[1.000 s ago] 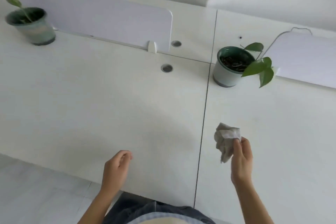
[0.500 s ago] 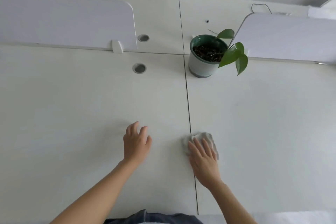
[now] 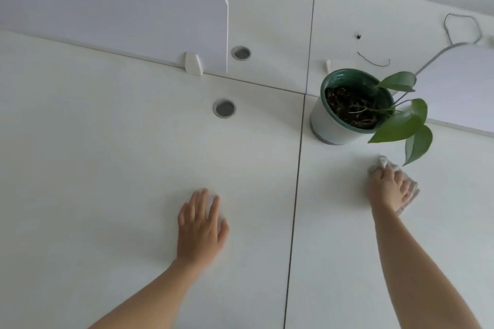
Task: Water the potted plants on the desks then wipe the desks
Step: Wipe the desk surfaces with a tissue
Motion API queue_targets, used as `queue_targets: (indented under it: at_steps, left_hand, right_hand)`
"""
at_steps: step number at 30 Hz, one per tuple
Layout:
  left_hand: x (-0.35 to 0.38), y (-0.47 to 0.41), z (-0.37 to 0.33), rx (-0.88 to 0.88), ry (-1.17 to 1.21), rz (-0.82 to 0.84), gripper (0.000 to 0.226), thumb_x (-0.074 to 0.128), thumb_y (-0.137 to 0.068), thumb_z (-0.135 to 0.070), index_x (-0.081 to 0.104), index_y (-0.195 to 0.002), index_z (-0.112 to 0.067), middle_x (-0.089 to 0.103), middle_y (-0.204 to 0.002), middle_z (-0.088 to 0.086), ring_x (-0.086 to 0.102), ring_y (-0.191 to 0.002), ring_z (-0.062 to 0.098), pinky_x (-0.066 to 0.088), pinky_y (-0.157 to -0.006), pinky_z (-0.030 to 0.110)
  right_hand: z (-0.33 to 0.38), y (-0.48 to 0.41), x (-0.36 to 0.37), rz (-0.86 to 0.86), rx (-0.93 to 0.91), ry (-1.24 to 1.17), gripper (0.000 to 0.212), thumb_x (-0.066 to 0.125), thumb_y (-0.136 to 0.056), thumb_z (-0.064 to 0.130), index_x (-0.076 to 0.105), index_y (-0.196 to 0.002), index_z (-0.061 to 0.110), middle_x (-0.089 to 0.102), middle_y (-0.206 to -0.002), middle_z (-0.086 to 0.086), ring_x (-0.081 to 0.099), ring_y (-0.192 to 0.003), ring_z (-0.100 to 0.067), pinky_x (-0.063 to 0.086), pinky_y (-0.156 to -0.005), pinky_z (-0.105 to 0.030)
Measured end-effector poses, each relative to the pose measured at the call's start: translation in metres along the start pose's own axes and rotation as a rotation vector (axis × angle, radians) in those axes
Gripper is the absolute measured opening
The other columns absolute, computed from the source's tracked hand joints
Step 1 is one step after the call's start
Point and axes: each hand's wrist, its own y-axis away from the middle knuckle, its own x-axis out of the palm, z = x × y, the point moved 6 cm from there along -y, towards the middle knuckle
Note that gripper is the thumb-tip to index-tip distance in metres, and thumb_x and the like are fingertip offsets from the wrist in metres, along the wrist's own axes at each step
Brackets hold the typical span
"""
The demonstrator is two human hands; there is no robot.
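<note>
Grey cloth (image 3: 410,191) pressed flat onto right desk (image 3: 347,262) under right hand (image 3: 387,187), fingers spread over it rather than curled. Judged set for wiping. Cloth located just in front of potted plant (image 3: 331,125), below hanging leaf. Left hand (image 3: 199,230) laid flat, nothing held, front-left of potted plant across seam (image 3: 296,168), likely for bracing. Desktops white, matt. Divider panel (image 3: 120,16) mounted behind-left of potted plant.

The pot (image 3: 324,120) is pale grey-green outside, with a darker grey band at its foot and deep teal glaze on the rim and inner wall; the soil (image 3: 347,107) in it is dark brown; the leaves (image 3: 395,128) at its right are plain green; the cloth (image 3: 413,189) in front of it is light grey; the desk (image 3: 133,168) beneath is plain off-white; left of the pot are a thin dark seam (image 3: 296,181), a grey grommet (image 3: 224,108) and a pale lilac panel (image 3: 107,21).
</note>
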Motion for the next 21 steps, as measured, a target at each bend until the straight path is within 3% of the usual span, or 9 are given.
queue_targets:
  at_steps: [2, 4, 7, 9, 11, 13, 17, 19, 21]
  left_hand:
    - [0.000, -0.001, 0.001, -0.004, -0.010, -0.036, 0.047, 0.041, -0.074, -0.033, 0.047, -0.115, -0.011, 0.063, -0.117, 0.024, 0.038, -0.116, 0.033, 0.029, -0.090, 0.046]
    - [0.001, -0.001, 0.002, -0.009, -0.028, -0.050, 0.048, 0.041, -0.074, -0.034, 0.047, -0.116, -0.011, 0.062, -0.118, 0.024, 0.038, -0.116, 0.033, 0.029, -0.090, 0.045]
    - [0.002, 0.000, 0.001, -0.021, -0.034, -0.042, 0.049, 0.041, -0.074, -0.034, 0.046, -0.118, -0.012, 0.061, -0.120, 0.023, 0.038, -0.118, 0.033, 0.029, -0.092, 0.044]
    - [0.003, 0.001, 0.001, -0.026, -0.040, -0.043, 0.050, 0.041, -0.074, -0.035, 0.046, -0.118, -0.013, 0.061, -0.121, 0.023, 0.037, -0.118, 0.033, 0.028, -0.092, 0.044]
    - [0.002, 0.000, 0.000, -0.023, -0.049, -0.047, 0.050, 0.041, -0.074, -0.035, 0.046, -0.118, -0.013, 0.062, -0.121, 0.023, 0.037, -0.118, 0.033, 0.028, -0.091, 0.043]
    - [0.003, 0.001, 0.001, -0.020, -0.053, -0.055, 0.050, 0.041, -0.074, -0.035, 0.046, -0.119, -0.014, 0.062, -0.120, 0.022, 0.037, -0.118, 0.032, 0.028, -0.091, 0.043]
    - [0.002, 0.002, 0.002, -0.022, -0.036, -0.088, 0.049, 0.041, -0.074, -0.035, 0.046, -0.118, -0.015, 0.062, -0.120, 0.021, 0.038, -0.118, 0.032, 0.029, -0.090, 0.043]
    - [0.002, 0.000, 0.002, -0.023, -0.040, -0.101, 0.048, 0.041, -0.074, -0.035, 0.046, -0.118, -0.015, 0.063, -0.119, 0.022, 0.038, -0.117, 0.032, 0.029, -0.090, 0.043]
    - [0.002, 0.000, 0.002, -0.023, -0.048, -0.097, 0.049, 0.041, -0.074, -0.035, 0.046, -0.118, -0.015, 0.062, -0.120, 0.022, 0.038, -0.117, 0.032, 0.029, -0.090, 0.043]
  right_hand:
    - [0.019, 0.002, 0.007, 0.002, 0.016, -0.011, 0.049, 0.024, -0.095, 0.032, 0.029, -0.142, 0.023, 0.016, -0.156, -0.007, 0.006, -0.144, -0.027, -0.006, -0.116, -0.042]
    - [0.042, 0.025, 0.024, -0.001, -0.092, -0.004, 0.047, 0.028, -0.095, 0.031, 0.033, -0.141, 0.022, 0.019, -0.156, -0.006, 0.009, -0.144, -0.027, -0.003, -0.116, -0.040]
    - [0.083, 0.092, 0.064, 0.022, -0.473, 0.066, 0.047, 0.030, -0.093, 0.035, 0.046, -0.134, 0.021, 0.032, -0.151, -0.010, 0.020, -0.142, -0.030, 0.004, -0.115, -0.039]
    - [0.118, 0.129, 0.090, 0.151, -0.775, 0.106, 0.056, 0.022, -0.088, 0.042, 0.051, -0.131, 0.021, 0.039, -0.147, -0.011, 0.026, -0.140, -0.033, 0.008, -0.115, -0.040]
    - [0.155, 0.131, 0.101, 0.234, -0.942, 0.153, 0.059, 0.020, -0.088, 0.045, 0.048, -0.133, 0.020, 0.037, -0.148, -0.011, 0.024, -0.140, -0.034, 0.010, -0.116, -0.043]
    - [0.184, 0.105, 0.106, 0.236, -0.912, 0.207, 0.051, 0.023, -0.093, 0.042, 0.036, -0.140, 0.024, 0.024, -0.154, -0.009, 0.013, -0.144, -0.031, 0.004, -0.117, -0.043]
    - [0.209, 0.058, 0.104, 0.257, -0.627, 0.186, 0.049, 0.023, -0.097, 0.036, 0.022, -0.144, 0.028, 0.006, -0.158, -0.007, -0.001, -0.145, -0.027, -0.003, -0.118, -0.042]
    - [0.210, 0.069, 0.108, 0.251, -0.644, 0.186, 0.048, 0.026, -0.096, 0.035, 0.026, -0.143, 0.026, 0.013, -0.157, -0.009, 0.005, -0.144, -0.029, 0.001, -0.118, -0.043]
    - [0.202, 0.100, 0.110, 0.221, -0.856, 0.179, 0.047, 0.034, -0.092, 0.036, 0.042, -0.135, 0.020, 0.036, -0.147, -0.014, 0.027, -0.138, -0.037, 0.016, -0.114, -0.048]
